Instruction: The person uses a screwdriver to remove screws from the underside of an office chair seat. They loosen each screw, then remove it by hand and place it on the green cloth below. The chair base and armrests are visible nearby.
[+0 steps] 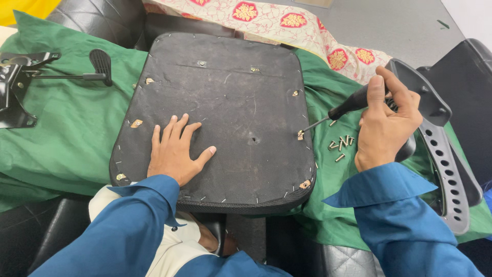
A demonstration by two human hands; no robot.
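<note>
Here, left hand (177,151) flat on seat base (230,92), right hand (384,125) gripping screwdriver (341,110)

The right hand (384,125) wraps the screwdriver (342,110) handle, so most of it is hidden, and the tip at the seat base (215,118) edge is too small to tell whether it sits in a screw. The metal chair mechanism (15,87) is cut off by the left edge. The black plastic armrest (441,154) passes behind the right hand and sleeve, and the loose screws (341,145) are too small to count.
</note>
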